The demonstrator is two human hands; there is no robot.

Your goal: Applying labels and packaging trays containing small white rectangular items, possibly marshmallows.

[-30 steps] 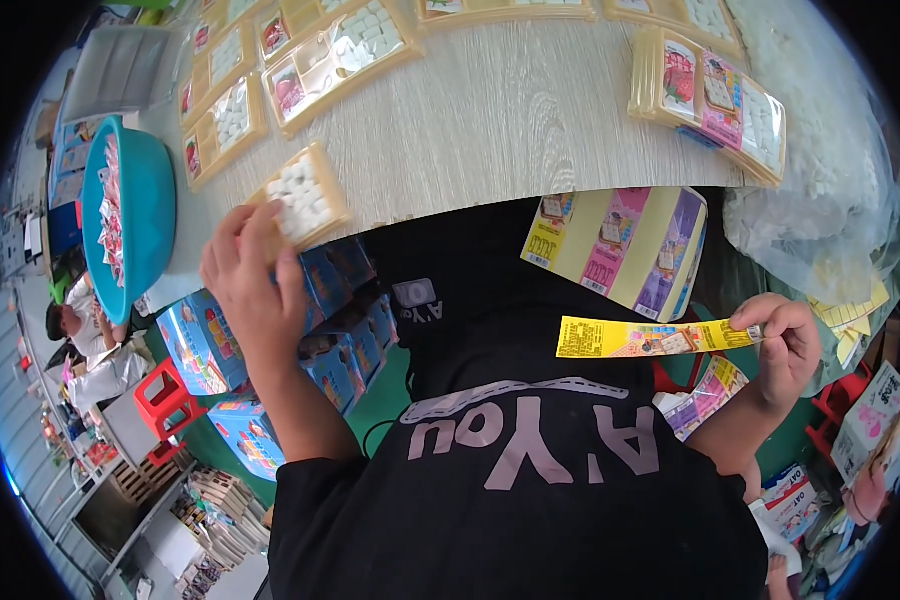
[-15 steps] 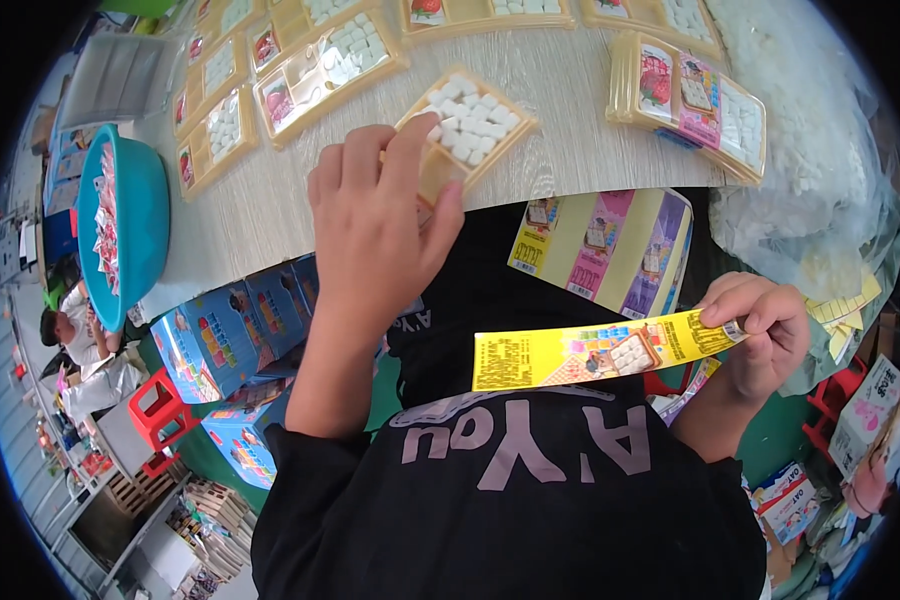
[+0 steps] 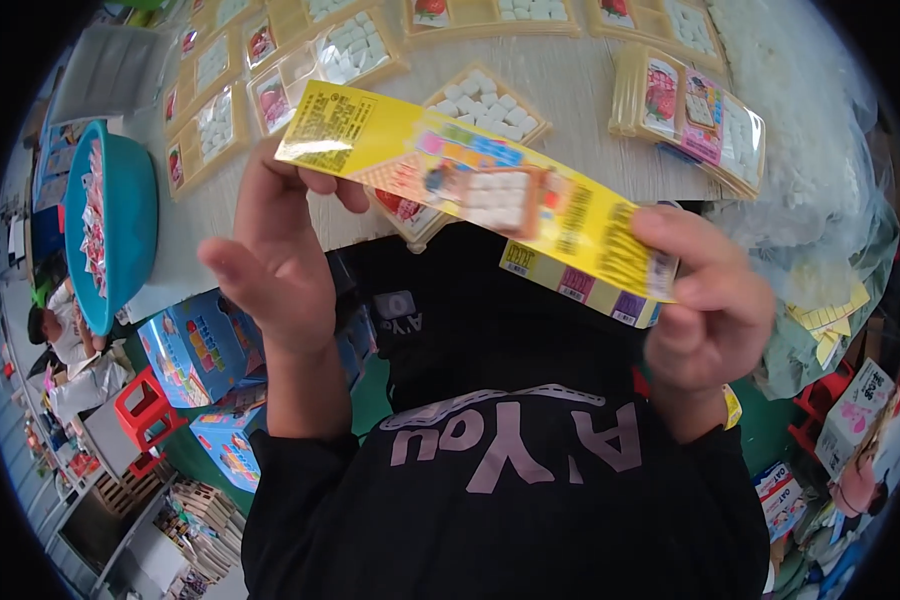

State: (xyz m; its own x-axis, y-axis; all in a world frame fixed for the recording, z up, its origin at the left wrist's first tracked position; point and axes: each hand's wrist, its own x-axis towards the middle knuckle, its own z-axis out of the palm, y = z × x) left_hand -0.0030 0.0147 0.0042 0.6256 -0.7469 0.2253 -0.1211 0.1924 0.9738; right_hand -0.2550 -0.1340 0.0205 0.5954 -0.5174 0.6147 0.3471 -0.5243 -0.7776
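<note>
Label, yellow, likely light and bendy, spans both hands! Right hand pinches one end; left hand, thumb spread wide, reaches behind the other, contact unclear. Ends look the best grip.

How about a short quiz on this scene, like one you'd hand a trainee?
1. Which hand grips the yellow label strip at its end nearer the lower edge of the picture?
2. True or false: the teal basin stands to the left of the tray stack.
3. What is the main colour of the top label on that stack? A) green B) pink C) black

Key: 1. The right hand. 2. True. 3. B.
</note>
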